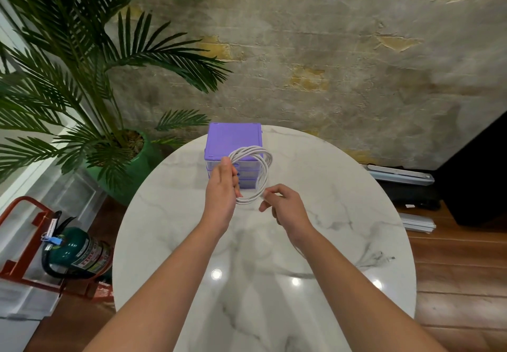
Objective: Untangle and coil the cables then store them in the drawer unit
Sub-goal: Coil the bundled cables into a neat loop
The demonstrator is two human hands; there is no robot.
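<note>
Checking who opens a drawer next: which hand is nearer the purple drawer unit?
Left. The left hand holds the coiled white cable right in front of the purple drawer unit; the right hand sits lower and to the right, farther from it, by the coil's bottom.

Two hands (222,187), one coiled cable (256,173), one drawer unit (233,139), one table (329,214).

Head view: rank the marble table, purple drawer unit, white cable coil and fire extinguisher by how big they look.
1. marble table
2. fire extinguisher
3. purple drawer unit and white cable coil: look alike; the coil is held nearer the camera, so unranked.
</note>
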